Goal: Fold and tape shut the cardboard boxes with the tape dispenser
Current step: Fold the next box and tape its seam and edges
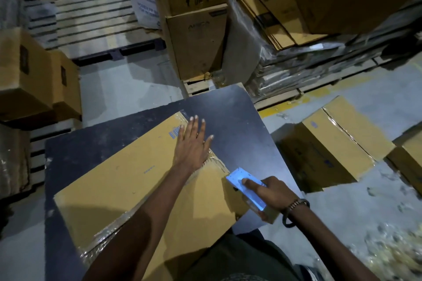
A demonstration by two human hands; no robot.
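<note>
Warehouse floor with stacked cartons (196, 18) at 12 o'clock. On a dark table (237, 121), a flattened cardboard box (127, 178) lies centre frame. Left hand (194, 143), fingers straight, presses flat on its 1 o'clock end. Right hand (269, 191) grips the tape dispenser (247, 186) at the box's 3 o'clock edge. A taped box (335, 143) sits on the floor at 3 o'clock.

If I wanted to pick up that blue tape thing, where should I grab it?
Probably by its back end, coming from above on the near side, the way the right hand grips the tape dispenser now. Its blue top is flat, so a forefinger can lie along it. The front end sits against the cardboard box, so keep fingers off there.
</note>
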